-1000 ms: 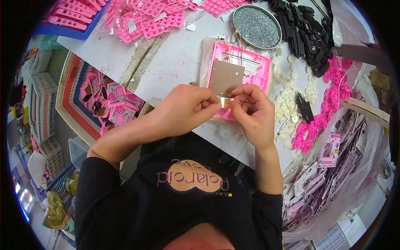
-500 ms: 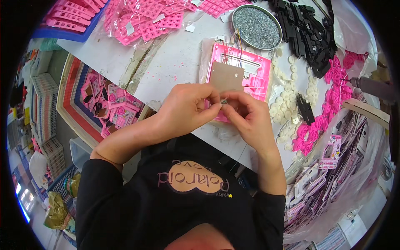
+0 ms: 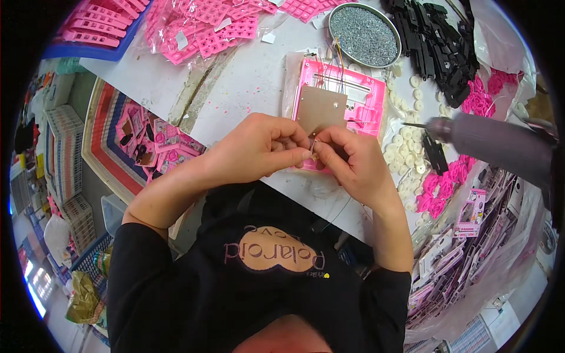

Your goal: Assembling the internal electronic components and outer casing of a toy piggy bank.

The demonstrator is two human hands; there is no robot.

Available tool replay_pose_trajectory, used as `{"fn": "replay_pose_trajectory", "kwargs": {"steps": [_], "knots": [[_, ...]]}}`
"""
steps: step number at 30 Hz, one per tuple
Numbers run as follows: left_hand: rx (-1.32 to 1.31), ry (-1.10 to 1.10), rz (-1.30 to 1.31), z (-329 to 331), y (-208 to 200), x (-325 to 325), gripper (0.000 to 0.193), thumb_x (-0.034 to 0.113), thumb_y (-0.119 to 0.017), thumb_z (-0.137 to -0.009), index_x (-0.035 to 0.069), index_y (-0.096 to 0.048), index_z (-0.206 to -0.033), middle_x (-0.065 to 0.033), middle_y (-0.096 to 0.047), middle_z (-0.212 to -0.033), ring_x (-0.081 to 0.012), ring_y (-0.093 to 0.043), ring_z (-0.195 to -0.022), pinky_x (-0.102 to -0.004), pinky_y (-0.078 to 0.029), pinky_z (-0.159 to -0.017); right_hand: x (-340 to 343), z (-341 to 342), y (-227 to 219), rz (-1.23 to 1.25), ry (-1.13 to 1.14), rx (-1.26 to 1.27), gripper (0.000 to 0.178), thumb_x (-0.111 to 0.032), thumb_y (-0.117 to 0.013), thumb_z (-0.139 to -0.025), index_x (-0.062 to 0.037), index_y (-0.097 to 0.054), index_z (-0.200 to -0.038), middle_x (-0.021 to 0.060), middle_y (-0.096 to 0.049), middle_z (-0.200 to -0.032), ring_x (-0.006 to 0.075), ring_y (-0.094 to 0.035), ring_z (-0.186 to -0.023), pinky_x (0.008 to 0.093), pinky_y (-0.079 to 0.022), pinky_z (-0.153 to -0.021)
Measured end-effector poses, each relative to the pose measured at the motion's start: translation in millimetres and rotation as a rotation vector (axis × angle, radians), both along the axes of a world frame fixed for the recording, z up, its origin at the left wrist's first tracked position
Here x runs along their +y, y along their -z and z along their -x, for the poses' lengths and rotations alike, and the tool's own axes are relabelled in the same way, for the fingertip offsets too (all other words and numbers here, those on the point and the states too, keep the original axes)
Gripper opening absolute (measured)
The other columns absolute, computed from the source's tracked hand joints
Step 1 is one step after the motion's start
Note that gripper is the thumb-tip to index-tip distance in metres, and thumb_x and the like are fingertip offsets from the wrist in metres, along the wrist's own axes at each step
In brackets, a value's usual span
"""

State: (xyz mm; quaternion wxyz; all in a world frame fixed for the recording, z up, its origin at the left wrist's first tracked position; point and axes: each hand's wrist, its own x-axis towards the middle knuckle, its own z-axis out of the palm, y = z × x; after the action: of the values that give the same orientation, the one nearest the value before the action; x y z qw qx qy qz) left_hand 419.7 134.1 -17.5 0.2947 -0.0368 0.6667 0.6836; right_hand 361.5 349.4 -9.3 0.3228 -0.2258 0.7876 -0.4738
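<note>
Over the near edge of a pink plastic housing [image 3: 373, 106], my left hand [image 3: 262, 147] and my right hand [image 3: 353, 163] meet, thumbs and forefingers pinched. Between the fingertips is something small and thin, perhaps a wire end; its kind cannot be made out. A flat brown board [image 3: 321, 109] lies in the housing, just beyond my fingers. Thin coloured wires [image 3: 340, 65] rise at the housing's far end. My hands hide its near edge.
A round tin of small metal screws [image 3: 365, 35] stands behind the housing. Right are white discs [image 3: 406, 144], black parts [image 3: 435, 53], pink pieces [image 3: 438, 191] and a hanging electric screwdriver [image 3: 488, 134]. A box of pink parts [image 3: 106, 141] is at left; pink keypads [image 3: 229, 35] lie beyond.
The electric screwdriver has swung left, closer to the housing. My fingertips have shifted slightly and parted a little, still pinched. The housing has stayed nearly in place.
</note>
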Motion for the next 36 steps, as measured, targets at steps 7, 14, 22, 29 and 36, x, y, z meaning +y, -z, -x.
{"fn": "replay_pose_trajectory", "kwargs": {"steps": [7, 14, 22, 29, 36], "knots": [[0.371, 0.016, 0.326, -5, 8, 13, 0.01, 0.004, -0.064, -0.089, -0.003, -0.066, -0.097, 0.0005, -0.06, -0.067, -0.0022, -0.051, -0.059, -0.0226, -0.04, -0.052, -3, -5, 7, 0.004, -0.038, 0.209, 0.009, -0.012, -0.063, -0.092, -0.0023, -0.064, -0.091, 0.015, -0.066, -0.071, 0.0341, -0.063, -0.061, 0.0367, -0.048, -0.056], [0.238, -0.023, 0.292, -4, 0, 3, 0.01, 0.008, -0.066, -0.082, 0.002, -0.065, -0.09, -0.0027, -0.051, -0.054, -0.01, -0.046, -0.047, -0.0288, -0.038, -0.049, 4, -3, 6, 0.048, 0.053, 0.02, 0.01, -0.011, -0.063, -0.092, -0.0019, -0.064, -0.09, 0.0137, -0.064, -0.068, 0.028, -0.064, -0.059, 0.0355, -0.047, -0.056], [0.294, -0.068, 0.283, -7, 4, 8, 0.011, 0.008, -0.068, -0.084, 0.001, -0.064, -0.091, -0.0022, -0.049, -0.055, -0.0082, -0.045, -0.049, -0.0276, -0.036, -0.049, 3, -4, 6, 0.076, 0.025, 0.054, 0.011, -0.012, -0.065, -0.092, -0.0014, -0.064, -0.088, 0.0132, -0.063, -0.066, 0.024, -0.061, -0.054, 0.0341, -0.045, -0.053], [0.284, -0.089, 0.255, -8, 6, 10, 0.011, 0.009, -0.068, -0.084, 0.001, -0.064, -0.091, -0.0017, -0.05, -0.056, -0.0078, -0.046, -0.05, -0.0269, -0.037, -0.049, 2, -5, 5, 0.041, 0.027, 0.076, 0.012, -0.012, -0.065, -0.091, -0.0007, -0.064, -0.088, 0.0134, -0.064, -0.067, 0.0248, -0.061, -0.054, 0.0343, -0.045, -0.052], [0.292, -0.067, 0.291, -8, 3, 11, 0.011, 0.01, -0.068, -0.085, 0.001, -0.065, -0.091, -0.0023, -0.051, -0.057, -0.0071, -0.046, -0.05, -0.0264, -0.037, -0.049, 3, -6, 9, 0.057, 0.048, 0.055, 0.013, -0.012, -0.066, -0.091, -0.0005, -0.064, -0.086, 0.0133, -0.064, -0.067, 0.0254, -0.061, -0.054, 0.0343, -0.045, -0.052]]}}
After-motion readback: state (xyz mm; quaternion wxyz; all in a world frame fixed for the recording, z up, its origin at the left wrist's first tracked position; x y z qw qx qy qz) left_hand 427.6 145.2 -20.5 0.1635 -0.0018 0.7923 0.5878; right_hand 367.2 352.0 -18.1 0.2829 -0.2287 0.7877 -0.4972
